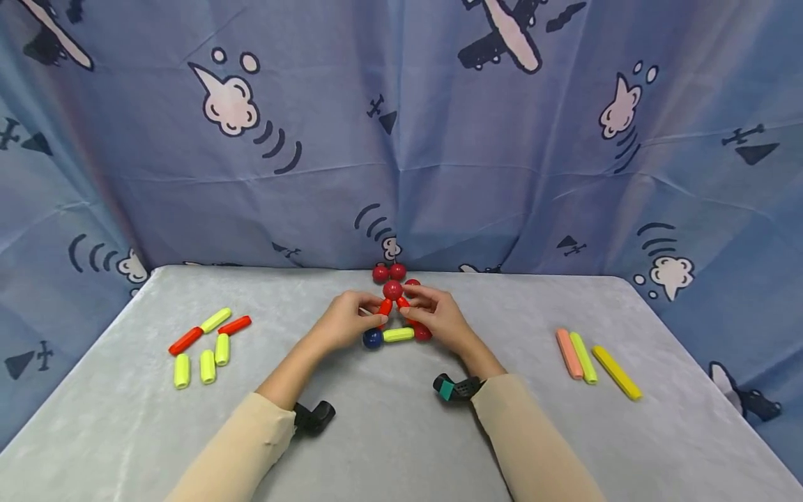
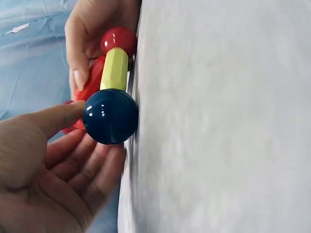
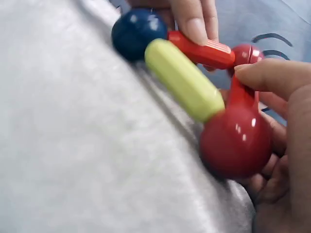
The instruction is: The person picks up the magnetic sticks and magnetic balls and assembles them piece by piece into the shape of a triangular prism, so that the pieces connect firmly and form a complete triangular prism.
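Note:
A triangle of magnetic rods and balls stands on the table between the hands. Its base is a yellow-green rod (image 1: 398, 335) joining a blue ball (image 1: 373, 339) to a red ball (image 3: 236, 141). Two red rods rise from these, the left one (image 3: 214, 52) and the right one (image 1: 403, 302), and meet at a top red ball (image 1: 392, 290). The left hand (image 1: 341, 321) pinches the left red rod above the blue ball. Thumb and fingers of the right hand (image 1: 442, 317) hold the right red rod; its far fingers are partly hidden.
Two red balls (image 1: 397, 272) lie at the table's back edge, and another red ball (image 1: 412, 282) shows behind the right fingers. Several short red and yellow-green rods (image 1: 208, 367) lie at left. An orange rod (image 1: 569, 353), a yellow-green rod (image 1: 583, 358) and a yellow rod (image 1: 617, 373) lie at right.

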The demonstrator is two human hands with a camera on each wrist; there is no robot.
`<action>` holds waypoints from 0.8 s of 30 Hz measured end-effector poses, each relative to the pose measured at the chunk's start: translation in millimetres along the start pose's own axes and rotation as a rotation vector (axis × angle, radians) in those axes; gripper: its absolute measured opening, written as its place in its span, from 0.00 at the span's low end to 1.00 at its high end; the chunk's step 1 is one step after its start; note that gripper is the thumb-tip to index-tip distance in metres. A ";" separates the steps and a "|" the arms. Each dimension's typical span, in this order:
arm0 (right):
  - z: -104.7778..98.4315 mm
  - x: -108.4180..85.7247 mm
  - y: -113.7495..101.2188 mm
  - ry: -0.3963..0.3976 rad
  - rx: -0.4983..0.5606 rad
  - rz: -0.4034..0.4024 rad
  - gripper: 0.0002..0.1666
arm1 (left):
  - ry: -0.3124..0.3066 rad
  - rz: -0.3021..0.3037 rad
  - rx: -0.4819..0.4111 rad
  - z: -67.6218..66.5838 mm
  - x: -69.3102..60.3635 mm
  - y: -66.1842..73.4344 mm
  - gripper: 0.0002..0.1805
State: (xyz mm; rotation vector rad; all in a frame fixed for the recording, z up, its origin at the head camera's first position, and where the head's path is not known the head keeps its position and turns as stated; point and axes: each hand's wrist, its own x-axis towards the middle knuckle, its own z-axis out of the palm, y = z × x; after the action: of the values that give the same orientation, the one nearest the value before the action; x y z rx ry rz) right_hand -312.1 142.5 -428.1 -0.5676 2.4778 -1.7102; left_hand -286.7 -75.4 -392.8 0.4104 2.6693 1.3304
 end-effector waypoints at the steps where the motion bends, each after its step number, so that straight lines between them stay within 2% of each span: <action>1: 1.1 -0.2 -0.8 -0.007 -0.046 -0.003 0.29 | -0.003 -0.010 0.005 -1.1 -1.5 -0.6 0.17; 4: 4.7 -1.6 -7.0 -0.019 -0.148 -0.008 0.28 | -0.017 -0.013 0.023 -4.5 -5.6 -4.0 0.17; 9: 11.1 0.8 -2.1 -0.038 -0.207 -0.029 0.26 | -0.050 -0.026 0.059 -10.5 -14.7 -9.9 0.17; 14: 12.3 0.0 -2.3 -0.040 -0.256 -0.046 0.21 | -0.092 -0.017 0.217 -17.6 -31.9 -6.0 0.17; 17: 12.6 -0.7 -2.7 -0.030 -0.278 -0.044 0.20 | -0.090 -0.013 0.311 -30.0 -47.1 -8.4 0.18; 20: 13.2 -0.8 -3.3 -0.023 -0.278 -0.034 0.19 | -0.025 -0.008 0.338 -51.6 -62.3 -17.5 0.18; 24: 14.4 -0.4 -4.2 -0.004 -0.245 -0.020 0.20 | 0.165 -0.025 0.394 -87.8 -79.4 -33.2 0.17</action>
State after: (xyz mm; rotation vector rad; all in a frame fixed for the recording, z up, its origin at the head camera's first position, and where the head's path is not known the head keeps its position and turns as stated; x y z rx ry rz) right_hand -306.8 128.6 -429.7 -0.6161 2.7066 -1.4177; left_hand -237.7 -185.1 -366.7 0.3158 3.0672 0.8599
